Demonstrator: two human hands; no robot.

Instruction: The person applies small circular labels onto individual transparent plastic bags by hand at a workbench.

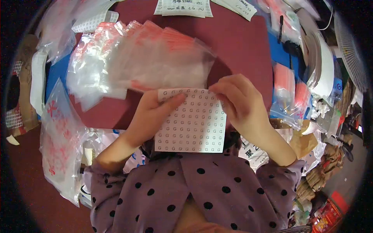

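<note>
G sheet (190, 124), head view: held in both hands, near edge of dark red tabletop (241, 46).
Sheet is white w/ rows of printed Gs, in front of wearer's dotted top (171, 190), approx. centre. L hand (149, 112) has narrow grip on upper L side, thumb flat on printed face; its other fingers hidden. R hand (243, 101) has thumb + index pinched at upper R corner, slightly blurred. Just beyond: pile of clear bags (155, 66) w/ red tops, fanned out & overlapping on tabletop. Far edge: handwritten slips (184, 8). R side: 2 small bundles w/ red (285, 79), black pen (280, 29) farther up.
</note>
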